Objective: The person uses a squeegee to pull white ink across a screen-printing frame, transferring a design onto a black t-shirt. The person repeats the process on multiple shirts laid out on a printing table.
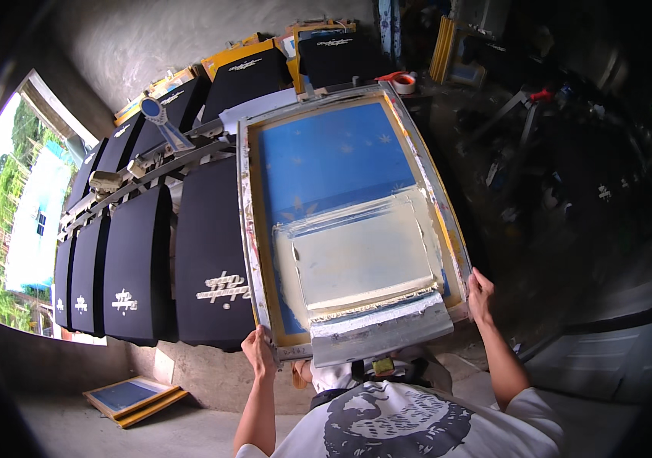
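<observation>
A large screen printing frame tilts in front of me, with blue mesh and pale ink spread over its lower half. My left hand is closed around its near left corner. At the near right corner, my right hand grips the same frame. Across the frame's near end rests a wide grey squeegee, with thick white ink along its edge; neither hand touches it. Black fabric panels with white printed marks, such as the nearest one, lie on boards left of the frame.
Metal rails run between two rows of black panels. A small round blue-faced fan stands over them. Framed screens lie low at the left, below a window. A tape roll sits beyond the frame; dark clutter fills the right.
</observation>
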The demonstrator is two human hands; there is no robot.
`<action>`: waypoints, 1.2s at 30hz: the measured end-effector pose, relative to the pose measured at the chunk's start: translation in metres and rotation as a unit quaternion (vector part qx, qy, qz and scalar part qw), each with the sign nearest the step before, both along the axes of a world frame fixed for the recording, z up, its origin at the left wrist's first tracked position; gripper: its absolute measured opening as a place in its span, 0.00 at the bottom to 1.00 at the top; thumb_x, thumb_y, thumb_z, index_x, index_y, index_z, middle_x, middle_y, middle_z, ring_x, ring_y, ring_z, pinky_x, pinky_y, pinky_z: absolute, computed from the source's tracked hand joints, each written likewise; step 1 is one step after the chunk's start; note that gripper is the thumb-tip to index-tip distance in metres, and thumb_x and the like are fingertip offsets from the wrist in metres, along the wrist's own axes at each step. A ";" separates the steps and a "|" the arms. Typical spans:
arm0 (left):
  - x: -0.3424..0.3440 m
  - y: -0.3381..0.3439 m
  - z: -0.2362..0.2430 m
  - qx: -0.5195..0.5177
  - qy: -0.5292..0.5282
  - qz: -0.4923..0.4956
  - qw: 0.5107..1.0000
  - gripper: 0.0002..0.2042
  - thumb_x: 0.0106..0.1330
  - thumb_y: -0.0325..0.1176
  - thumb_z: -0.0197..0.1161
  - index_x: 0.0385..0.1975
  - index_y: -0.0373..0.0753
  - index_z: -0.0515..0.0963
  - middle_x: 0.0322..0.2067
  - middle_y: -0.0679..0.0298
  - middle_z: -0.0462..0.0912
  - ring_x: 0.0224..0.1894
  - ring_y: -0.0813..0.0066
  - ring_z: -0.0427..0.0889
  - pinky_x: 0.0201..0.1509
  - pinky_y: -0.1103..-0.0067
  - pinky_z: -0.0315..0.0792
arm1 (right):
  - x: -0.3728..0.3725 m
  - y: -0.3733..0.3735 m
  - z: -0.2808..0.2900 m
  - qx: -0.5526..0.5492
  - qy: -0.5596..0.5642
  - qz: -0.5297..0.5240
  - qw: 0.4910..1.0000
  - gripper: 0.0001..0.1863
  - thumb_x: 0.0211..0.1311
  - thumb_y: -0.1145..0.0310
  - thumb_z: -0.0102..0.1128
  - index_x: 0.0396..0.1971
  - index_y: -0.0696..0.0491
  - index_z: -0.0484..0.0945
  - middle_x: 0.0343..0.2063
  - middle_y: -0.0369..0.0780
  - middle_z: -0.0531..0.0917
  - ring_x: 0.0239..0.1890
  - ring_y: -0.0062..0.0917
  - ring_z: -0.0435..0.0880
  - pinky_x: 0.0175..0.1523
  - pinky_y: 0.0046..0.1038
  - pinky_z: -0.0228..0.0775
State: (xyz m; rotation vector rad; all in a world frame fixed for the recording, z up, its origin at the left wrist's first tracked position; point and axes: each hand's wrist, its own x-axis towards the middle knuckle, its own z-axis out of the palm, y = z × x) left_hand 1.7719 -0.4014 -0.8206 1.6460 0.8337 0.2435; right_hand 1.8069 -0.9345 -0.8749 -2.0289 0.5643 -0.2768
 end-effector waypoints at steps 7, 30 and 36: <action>0.000 -0.113 -0.029 0.023 0.052 -0.017 0.998 0.17 0.71 0.37 0.62 0.27 0.27 0.81 0.18 0.73 0.69 0.23 0.84 0.63 0.26 0.78 0.59 | -0.013 -0.125 -0.033 -0.014 0.030 -0.005 0.999 0.22 0.74 0.61 0.57 0.56 0.64 0.79 0.54 0.54 0.83 0.59 0.39 0.81 0.67 0.34 0.68; 0.016 -0.155 -0.026 0.124 0.088 -0.127 0.980 0.21 0.75 0.42 0.61 0.23 0.30 0.74 0.18 0.72 0.67 0.24 0.84 0.59 0.25 0.76 0.57 | -0.007 -0.174 -0.060 0.001 -0.004 0.036 0.999 0.18 0.73 0.70 0.55 0.54 0.68 0.79 0.50 0.53 0.85 0.54 0.35 0.83 0.63 0.32 0.71; 0.014 -0.150 -0.038 0.138 0.109 -0.132 0.976 0.22 0.74 0.43 0.61 0.23 0.30 0.74 0.18 0.72 0.66 0.24 0.84 0.60 0.25 0.76 0.57 | -0.005 -0.171 -0.058 0.024 0.022 0.029 0.999 0.18 0.72 0.71 0.56 0.54 0.67 0.79 0.52 0.53 0.85 0.55 0.35 0.84 0.63 0.30 0.72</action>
